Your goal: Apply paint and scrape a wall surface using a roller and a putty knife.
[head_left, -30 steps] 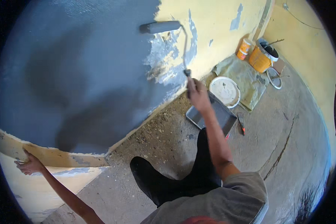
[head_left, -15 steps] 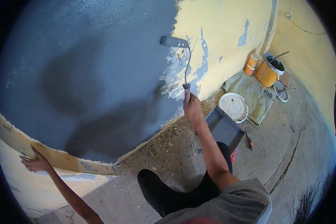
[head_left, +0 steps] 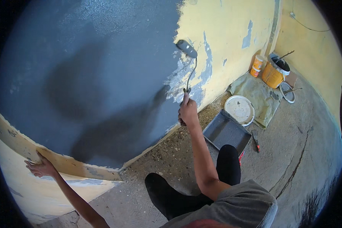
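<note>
In my right hand (head_left: 188, 112) is the handle of a paint roller (head_left: 187, 48), the fingers wrapped round it. Its grey-coated sleeve is tilted at the ragged border between the dark grey paint (head_left: 114, 57) and the bare yellow wall (head_left: 224, 22); whether it touches the wall I cannot tell. Peeled, pale grey patches (head_left: 178, 78) mark the yellow beside the roller's wire frame. At the lower left, my left hand (head_left: 42, 167) rests on the yellow ledge (head_left: 64, 163) below the painted area, fingers spread, holding nothing.
A grey-coated paint tray (head_left: 237, 131) lies by my leg, with a scraper (head_left: 257, 141) beside it. Behind are a white lid (head_left: 239, 108), a stained sheet (head_left: 260, 95), a yellow bucket (head_left: 273, 76) with a stick, small orange tubs (head_left: 257, 65) and another lid (head_left: 287, 92). Debris (head_left: 171, 155) lies along the wall's foot.
The roller's sleeve has shifted right and slightly down, tilting more steeply. My right hand has moved a little left and down. My left hand stays on the ledge.
</note>
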`<state>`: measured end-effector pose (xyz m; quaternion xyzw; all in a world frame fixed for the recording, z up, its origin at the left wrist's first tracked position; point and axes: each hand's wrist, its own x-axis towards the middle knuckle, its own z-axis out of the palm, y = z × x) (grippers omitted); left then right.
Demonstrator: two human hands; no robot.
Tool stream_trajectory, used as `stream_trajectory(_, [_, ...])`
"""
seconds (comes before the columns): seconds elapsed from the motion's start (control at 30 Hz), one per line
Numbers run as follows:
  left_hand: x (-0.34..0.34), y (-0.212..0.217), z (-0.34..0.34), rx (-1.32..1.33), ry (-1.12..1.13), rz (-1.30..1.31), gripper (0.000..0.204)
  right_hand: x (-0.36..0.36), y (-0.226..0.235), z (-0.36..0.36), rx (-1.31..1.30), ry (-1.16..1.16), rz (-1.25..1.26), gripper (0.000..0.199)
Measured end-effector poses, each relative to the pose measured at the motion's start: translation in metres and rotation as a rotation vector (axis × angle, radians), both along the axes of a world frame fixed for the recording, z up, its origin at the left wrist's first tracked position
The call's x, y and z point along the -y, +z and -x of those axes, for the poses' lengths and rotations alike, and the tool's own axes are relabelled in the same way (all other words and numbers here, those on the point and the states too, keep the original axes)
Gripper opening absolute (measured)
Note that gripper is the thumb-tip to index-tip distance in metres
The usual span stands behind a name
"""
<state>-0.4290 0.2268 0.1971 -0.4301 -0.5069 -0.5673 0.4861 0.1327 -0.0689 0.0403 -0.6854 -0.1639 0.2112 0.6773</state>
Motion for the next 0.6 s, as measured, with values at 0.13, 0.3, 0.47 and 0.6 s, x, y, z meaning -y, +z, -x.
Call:
stream_trajectory(0.13, [-0.002,-0.002,0.002,0.041,-0.002,0.036,0.085,0.019,-0.032,0.035,0.344,-0.013,0.055,0.055])
stream_trajectory(0.3, [-0.003,-0.003,0.006,0.042,0.005,0.029,0.087,0.037,-0.024,0.011,0.423,-0.025,0.176,0.05])
stream_trajectory(0.47, [-0.002,-0.003,0.002,0.036,-0.029,0.027,0.087,0.023,0.02,-0.073,0.65,-0.226,0.092,0.045])
stream_trajectory(0.6, [0.001,-0.002,-0.001,0.05,-0.003,0.033,0.087,0.05,-0.015,-0.05,0.673,-0.154,0.24,0.044])
